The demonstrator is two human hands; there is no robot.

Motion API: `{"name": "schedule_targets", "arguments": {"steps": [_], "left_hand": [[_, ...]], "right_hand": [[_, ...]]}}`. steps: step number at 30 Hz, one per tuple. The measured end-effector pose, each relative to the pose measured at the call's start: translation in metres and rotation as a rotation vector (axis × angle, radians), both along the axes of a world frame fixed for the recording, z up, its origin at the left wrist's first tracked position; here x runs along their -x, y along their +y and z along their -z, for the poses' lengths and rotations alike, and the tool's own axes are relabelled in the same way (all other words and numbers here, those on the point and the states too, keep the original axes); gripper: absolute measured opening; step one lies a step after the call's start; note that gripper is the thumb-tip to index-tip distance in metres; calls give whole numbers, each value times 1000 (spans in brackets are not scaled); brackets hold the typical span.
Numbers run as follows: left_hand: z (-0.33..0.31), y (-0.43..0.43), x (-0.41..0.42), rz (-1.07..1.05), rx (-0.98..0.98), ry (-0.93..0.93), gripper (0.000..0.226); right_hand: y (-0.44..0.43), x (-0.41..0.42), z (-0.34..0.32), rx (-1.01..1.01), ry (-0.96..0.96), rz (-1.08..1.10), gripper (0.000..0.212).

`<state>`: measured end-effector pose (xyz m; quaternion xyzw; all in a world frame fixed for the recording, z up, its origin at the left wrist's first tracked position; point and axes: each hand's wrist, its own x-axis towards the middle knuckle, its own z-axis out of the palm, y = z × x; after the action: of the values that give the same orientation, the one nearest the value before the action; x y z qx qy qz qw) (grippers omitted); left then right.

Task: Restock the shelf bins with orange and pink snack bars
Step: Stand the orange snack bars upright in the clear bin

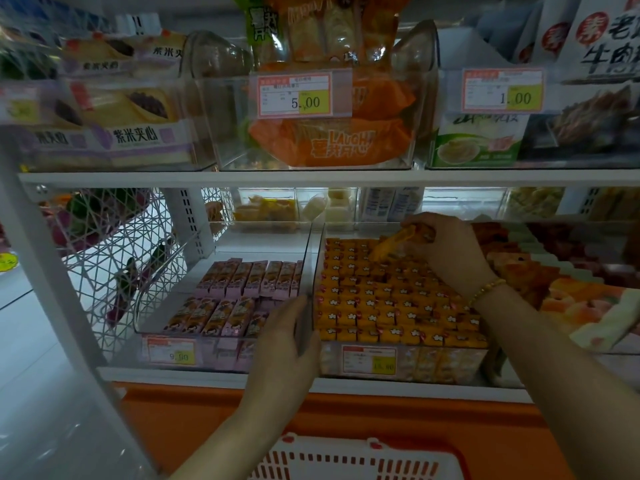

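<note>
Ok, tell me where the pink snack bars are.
In the head view, the pink-wrapped snack bars lie in the clear plastic bin on the lower shelf, left of the orange-bar bin, beside the left hand.

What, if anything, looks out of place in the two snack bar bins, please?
Mostly the pink snack bars: the front ones lean at uneven angles, unlike the straighter back row. The orange snack bars sit in neat rows, except one tilted bar pinched by the right hand at the back.
</note>
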<state>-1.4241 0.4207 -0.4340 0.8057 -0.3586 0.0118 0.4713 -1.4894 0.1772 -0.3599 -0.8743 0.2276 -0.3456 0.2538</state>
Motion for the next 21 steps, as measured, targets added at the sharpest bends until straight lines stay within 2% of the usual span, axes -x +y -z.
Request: {"name": "schedule_targets", "arguments": {"steps": [4,10,13,17,21], "left_hand": [[5,1,-11,-81,-64,38,55],[13,0,-17,-19,-123,77,38],[12,0,-18,-11,-124,61,40],[12,2,-19,-11,-146,84,51],[13,3,-20,-2,-157,99,57]], "right_hand": [[1,-12,3,150,163,7,37],[7,-27,-9,345,495,29,32],[14,-39,-14,402,640,-2,30],[14,-51,-3,383,665,-23,28],[5,-43,15,219,575,-99,35]]}}
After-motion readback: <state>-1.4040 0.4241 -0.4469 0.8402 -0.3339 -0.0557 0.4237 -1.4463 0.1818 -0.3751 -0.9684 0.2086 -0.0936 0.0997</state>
